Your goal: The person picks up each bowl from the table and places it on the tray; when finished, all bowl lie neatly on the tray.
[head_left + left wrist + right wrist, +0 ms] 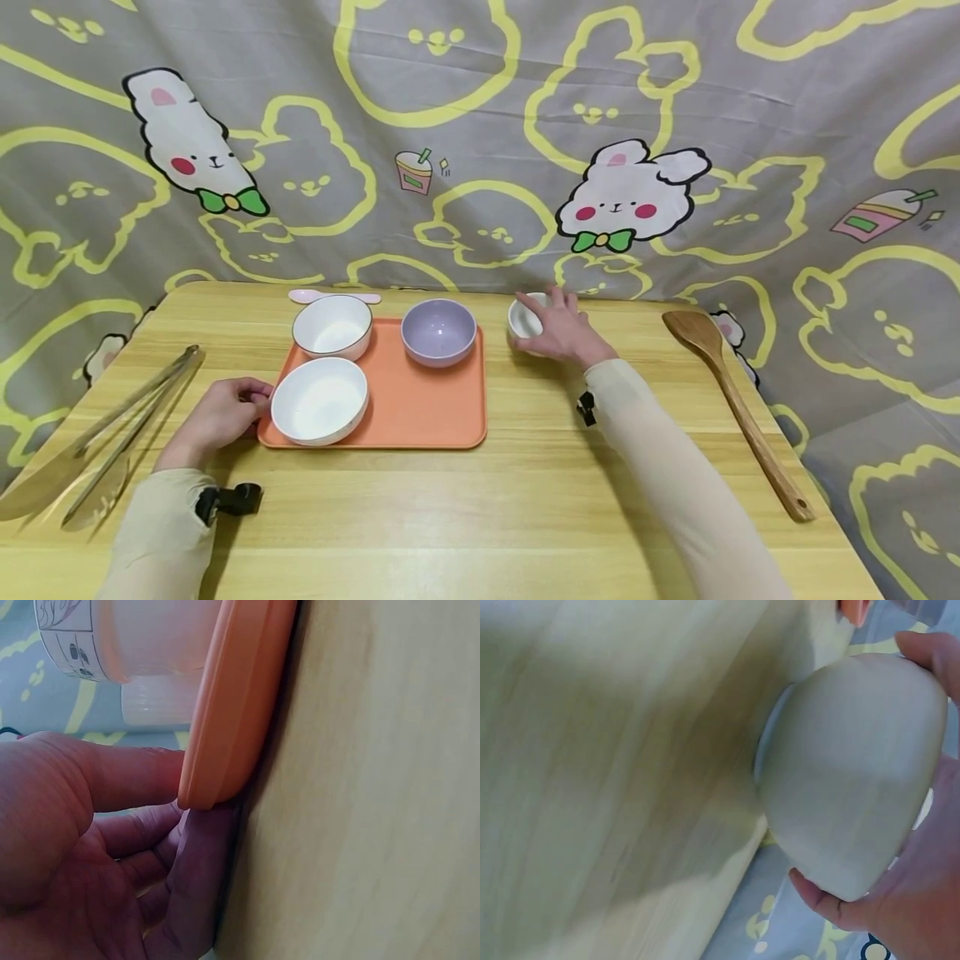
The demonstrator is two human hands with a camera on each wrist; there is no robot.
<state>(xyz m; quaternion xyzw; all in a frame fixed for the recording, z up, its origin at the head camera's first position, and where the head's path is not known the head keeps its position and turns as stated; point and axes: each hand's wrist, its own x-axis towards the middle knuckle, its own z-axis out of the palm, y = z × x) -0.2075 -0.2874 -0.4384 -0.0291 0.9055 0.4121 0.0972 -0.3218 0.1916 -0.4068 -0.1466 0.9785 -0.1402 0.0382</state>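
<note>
My left hand (221,417) is at the left edge of an orange tray (427,417). In the left wrist view the thumb and fingers pinch the tray's rim (217,750), the thumb on top and a finger underneath. Two white bowls, one at the back left (332,325) and one at the front left (320,400), stand on the tray with a purple bowl (438,333). Right of the tray, my right hand (566,329) holds a small white bowl (523,319) by its sides, fingers and thumb spread around it. That bowl (855,772) is at the table's back edge.
Long tongs (135,425) lie on the table's left side. A wooden spatula (738,404) lies along the right side. Behind the tray is a pink spoon (307,296). A patterned cloth (480,150) hangs directly behind the wooden table (465,525).
</note>
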